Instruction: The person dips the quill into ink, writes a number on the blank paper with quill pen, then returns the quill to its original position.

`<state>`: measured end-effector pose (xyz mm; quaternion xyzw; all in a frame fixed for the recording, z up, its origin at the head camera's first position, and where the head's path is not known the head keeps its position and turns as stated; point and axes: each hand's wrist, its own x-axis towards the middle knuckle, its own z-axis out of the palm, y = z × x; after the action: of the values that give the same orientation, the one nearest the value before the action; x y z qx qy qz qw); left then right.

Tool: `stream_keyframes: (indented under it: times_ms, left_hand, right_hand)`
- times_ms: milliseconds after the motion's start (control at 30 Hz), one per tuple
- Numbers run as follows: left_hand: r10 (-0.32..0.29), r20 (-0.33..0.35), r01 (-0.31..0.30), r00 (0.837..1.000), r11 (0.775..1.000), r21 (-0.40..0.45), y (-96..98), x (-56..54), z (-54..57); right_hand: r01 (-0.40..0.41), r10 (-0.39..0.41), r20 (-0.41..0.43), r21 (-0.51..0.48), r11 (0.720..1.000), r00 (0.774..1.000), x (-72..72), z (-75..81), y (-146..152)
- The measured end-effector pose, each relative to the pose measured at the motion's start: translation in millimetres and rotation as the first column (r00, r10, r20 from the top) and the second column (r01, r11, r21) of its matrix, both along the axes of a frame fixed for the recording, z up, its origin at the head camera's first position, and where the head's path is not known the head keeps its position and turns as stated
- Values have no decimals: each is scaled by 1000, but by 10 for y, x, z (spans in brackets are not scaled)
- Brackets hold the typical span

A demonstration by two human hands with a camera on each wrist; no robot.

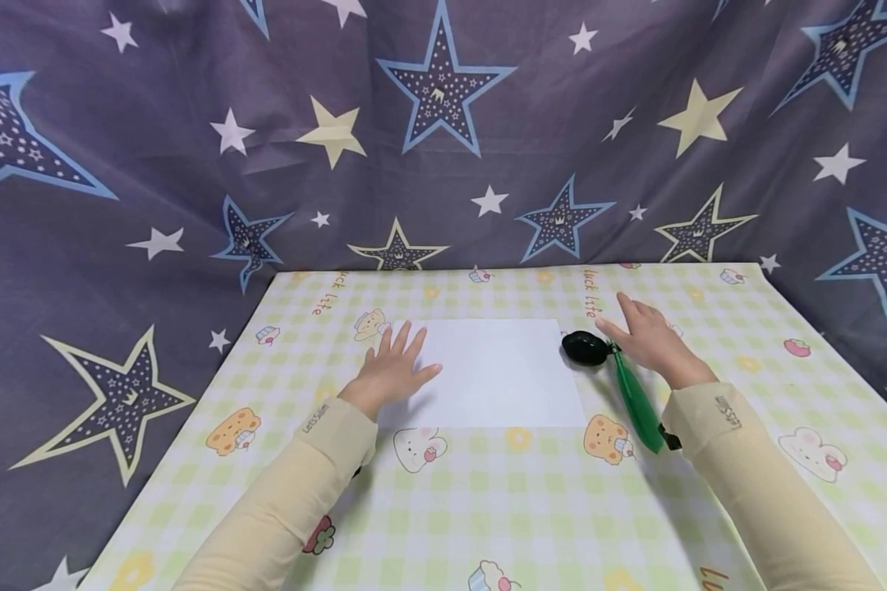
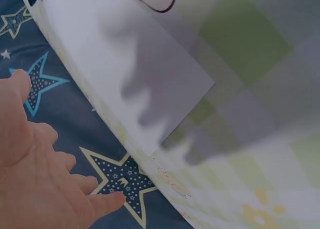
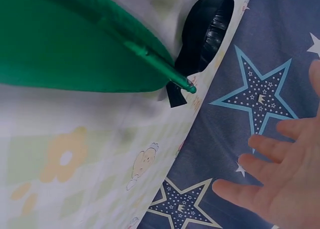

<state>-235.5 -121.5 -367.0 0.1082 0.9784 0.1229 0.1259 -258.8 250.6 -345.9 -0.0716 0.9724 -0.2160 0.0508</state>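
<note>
A white sheet of paper (image 1: 504, 373) lies on the checked cloth. Over its left edge hovers my left hand (image 1: 388, 369), fingers spread and holding nothing; its shadow falls on the sheet in the left wrist view. To the right of the paper is a shiny green, long, puffy item (image 1: 638, 402) with a rounded black puffed part (image 1: 584, 348) at its far end; its exact kind is unclear. My right hand (image 1: 650, 338) is held just right of the black part, fingers extended, gripping nothing. The right wrist view shows the green item (image 3: 75, 44) close up, apart from the fingers.
The table (image 1: 443, 509) wears a green-and-white checked cloth printed with cartoon animals. Behind it hangs a dark curtain (image 1: 303, 189) with stars. A small black bit (image 1: 356, 472) peeks out beside the left sleeve, mostly hidden.
</note>
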Motion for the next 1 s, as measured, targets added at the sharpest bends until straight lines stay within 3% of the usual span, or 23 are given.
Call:
stream_keyframes:
  times_ms: [300,533,1000]
  left_hand:
    - [10,18,-10,1000,1000,10,-17,7,-124]
    - [6,40,-8,999,999,52,-11,51,-162]
    - [10,62,-14,998,999,52,7,91,-246]
  right_hand:
    - [18,-18,34,0,1000,999,-15,-92,30]
    - [20,-20,50,-5,1000,999,6,-138,53]
    - [21,-19,60,-35,999,998,53,-210,65]
